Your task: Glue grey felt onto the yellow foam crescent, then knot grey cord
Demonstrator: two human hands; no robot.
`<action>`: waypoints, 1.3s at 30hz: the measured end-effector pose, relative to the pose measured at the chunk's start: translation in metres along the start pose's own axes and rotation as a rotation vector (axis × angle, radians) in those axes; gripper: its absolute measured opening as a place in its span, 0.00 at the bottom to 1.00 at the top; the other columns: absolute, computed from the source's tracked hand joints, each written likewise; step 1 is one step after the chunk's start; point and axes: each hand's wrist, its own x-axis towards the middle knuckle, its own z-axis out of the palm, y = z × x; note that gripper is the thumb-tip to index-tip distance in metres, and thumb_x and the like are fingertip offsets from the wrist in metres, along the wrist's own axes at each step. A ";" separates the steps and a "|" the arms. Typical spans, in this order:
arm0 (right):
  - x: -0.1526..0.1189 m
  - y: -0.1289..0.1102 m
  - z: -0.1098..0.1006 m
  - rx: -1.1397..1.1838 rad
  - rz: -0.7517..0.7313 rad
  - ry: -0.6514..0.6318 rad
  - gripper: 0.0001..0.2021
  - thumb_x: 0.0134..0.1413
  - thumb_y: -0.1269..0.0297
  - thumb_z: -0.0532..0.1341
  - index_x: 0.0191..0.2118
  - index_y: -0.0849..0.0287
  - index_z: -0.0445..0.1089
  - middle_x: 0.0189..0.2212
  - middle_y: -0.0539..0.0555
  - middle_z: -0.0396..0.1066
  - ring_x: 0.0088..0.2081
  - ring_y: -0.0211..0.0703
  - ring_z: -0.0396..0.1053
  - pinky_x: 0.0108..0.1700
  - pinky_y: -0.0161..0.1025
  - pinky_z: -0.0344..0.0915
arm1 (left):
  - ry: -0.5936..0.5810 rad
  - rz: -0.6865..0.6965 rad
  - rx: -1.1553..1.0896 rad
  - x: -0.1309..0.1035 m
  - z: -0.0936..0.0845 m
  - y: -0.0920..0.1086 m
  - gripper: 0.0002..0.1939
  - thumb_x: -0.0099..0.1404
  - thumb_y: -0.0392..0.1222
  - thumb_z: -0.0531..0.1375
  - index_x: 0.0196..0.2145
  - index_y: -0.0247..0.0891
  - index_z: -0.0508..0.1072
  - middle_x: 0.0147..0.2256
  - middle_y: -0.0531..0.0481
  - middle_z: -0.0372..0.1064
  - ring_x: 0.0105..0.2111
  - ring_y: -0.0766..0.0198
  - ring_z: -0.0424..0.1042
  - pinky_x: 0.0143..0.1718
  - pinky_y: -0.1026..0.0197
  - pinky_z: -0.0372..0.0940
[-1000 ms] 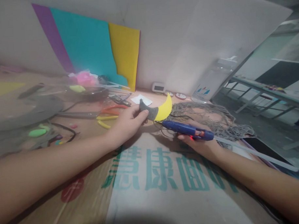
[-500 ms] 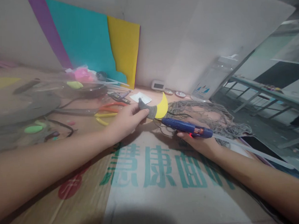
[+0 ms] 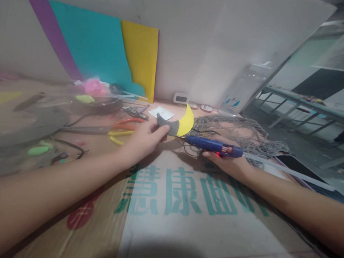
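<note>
Cardboard (image 3: 63,242) printed with green characters is spread beneath the hands, and a pale panel (image 3: 202,41) is set upright beyond them. Between the thumb and fingers of the left hand (image 3: 149,139), a crescent (image 3: 177,128) is pinched by its grey end, its yellow end pointed upward. A blue glue gun (image 3: 213,145) is gripped in the right hand (image 3: 226,160), with a red light lit on its underside. The hands are kept apart, bridged by the tool's tip, which is held at the crescent's lower edge; whether contact is made cannot be told. From the gun's rear, a white glue stick (image 3: 289,172) is extended over the right forearm.

Grey yarn (image 3: 257,135) is heaped just beyond the right hand, and orange and yellow handles (image 3: 128,125) are seen left of the left hand. Farther ahead of both hands, a small clock (image 3: 180,98), a clear bottle (image 3: 242,90) and coloured sheets (image 3: 93,49) are placed against the panel.
</note>
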 end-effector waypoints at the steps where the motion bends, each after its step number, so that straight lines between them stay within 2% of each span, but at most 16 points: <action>1: 0.000 0.000 0.000 0.002 0.001 -0.001 0.11 0.49 0.54 0.66 0.29 0.55 0.68 0.24 0.49 0.70 0.27 0.42 0.67 0.30 0.38 0.63 | 0.001 0.003 0.000 0.000 0.000 0.000 0.18 0.65 0.53 0.56 0.26 0.37 0.64 0.22 0.54 0.64 0.19 0.70 0.59 0.21 0.64 0.53; 11: 0.001 -0.004 0.001 0.000 0.040 0.008 0.14 0.49 0.52 0.65 0.26 0.55 0.67 0.22 0.49 0.68 0.26 0.42 0.66 0.28 0.38 0.62 | 0.000 -0.004 -0.002 -0.001 0.001 0.001 0.18 0.65 0.54 0.56 0.26 0.38 0.64 0.22 0.54 0.64 0.19 0.69 0.60 0.21 0.64 0.53; 28: 0.000 0.003 0.001 -0.022 -0.021 0.022 0.11 0.50 0.55 0.66 0.28 0.56 0.68 0.24 0.49 0.69 0.27 0.40 0.66 0.29 0.37 0.62 | -0.001 -0.008 0.009 0.000 0.000 -0.001 0.18 0.66 0.54 0.56 0.26 0.38 0.65 0.20 0.55 0.63 0.18 0.69 0.59 0.21 0.64 0.52; 39: 0.000 0.003 0.002 -0.017 -0.025 0.028 0.12 0.50 0.53 0.66 0.28 0.55 0.69 0.24 0.49 0.69 0.27 0.41 0.66 0.29 0.37 0.63 | 0.002 -0.012 0.012 -0.001 0.000 0.003 0.17 0.65 0.53 0.57 0.25 0.38 0.65 0.20 0.55 0.63 0.18 0.68 0.59 0.21 0.64 0.52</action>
